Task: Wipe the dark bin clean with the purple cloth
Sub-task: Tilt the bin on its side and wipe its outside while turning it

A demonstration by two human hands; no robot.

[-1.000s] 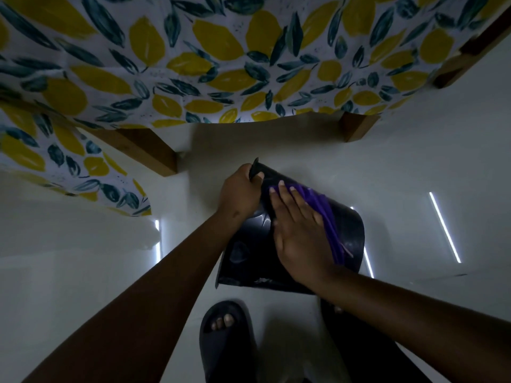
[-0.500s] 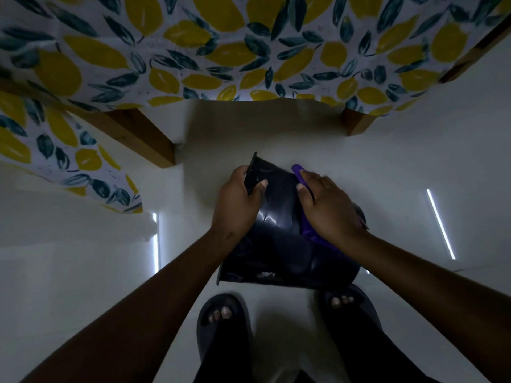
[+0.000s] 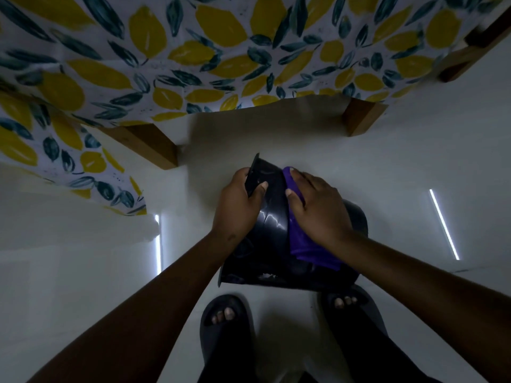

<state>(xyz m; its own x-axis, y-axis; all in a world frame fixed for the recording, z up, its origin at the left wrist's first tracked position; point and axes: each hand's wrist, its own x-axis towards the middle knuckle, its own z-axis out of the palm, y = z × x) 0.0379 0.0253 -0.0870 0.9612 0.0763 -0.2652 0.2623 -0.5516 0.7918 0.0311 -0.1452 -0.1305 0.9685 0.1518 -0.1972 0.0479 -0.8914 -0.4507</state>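
Since a second earlier, the right hand had slid off the bin's upper face to its right flank, dragging the cloth along. At far left, a lemon-print tablecloth hung over wooden table legs. The left hand was clamped on the rim of the dark bin, thumb over its edge; the bin was tilted above the pale floor, between both hands. The right hand pressed the purple cloth flat against the bin's side. Below were two dark slides; in the dim light, the bin's base perhaps rested near them.
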